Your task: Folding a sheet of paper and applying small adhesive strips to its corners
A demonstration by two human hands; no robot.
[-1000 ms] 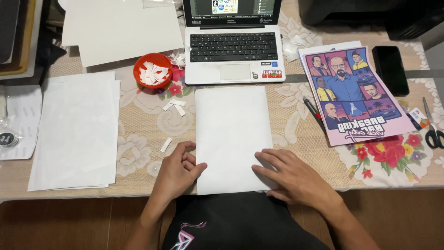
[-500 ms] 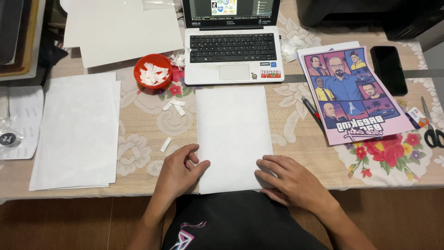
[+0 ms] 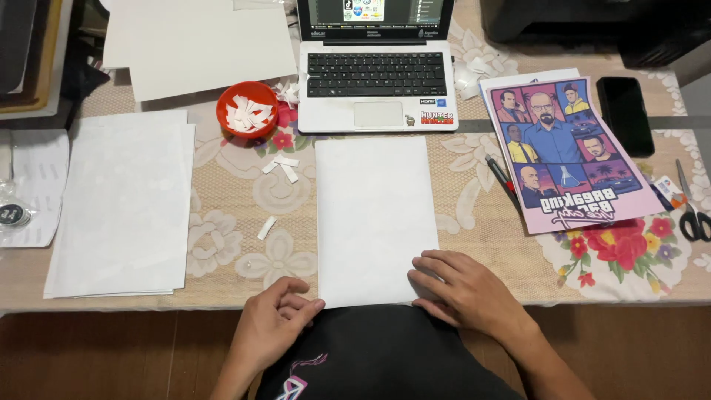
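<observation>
1. While both hands rest at the near edge of the tabletop [image 3: 222, 296], the white sheet [image 3: 374, 218] lies between them, straight ahead of the person, with its long axis running away from the body toward the laptop [image 3: 378, 70].
2. The left hand [image 3: 275, 322] sits at the sheet's near left corner, fingers curled and pinching that corner's edge; how much paper it grips is hard to tell.
3. The right hand [image 3: 463, 292] lies flat and relaxed on the near right corner, palm down, fingers spread and pointing left across the paper, pressing rather than gripping.
4. Both hands touch the sheet's short near edge; the right hand lies further onto the paper, while the left only meets the corner from below.
5. The sheet's far short edge lies just beside the laptop's front, apart from it by a thin strip of patterned cloth.
6. Left of the sheet, well apart, lies a stack of white paper [image 3: 122, 207]; small white paper strips [image 3: 281, 169] lie between them, and a red bowl [image 3: 246, 109] holds more scraps.
7. To the right lies a colourful poster [image 3: 570, 152], with a dark phone [image 3: 624, 115] and scissors [image 3: 692, 215] beyond it.
</observation>
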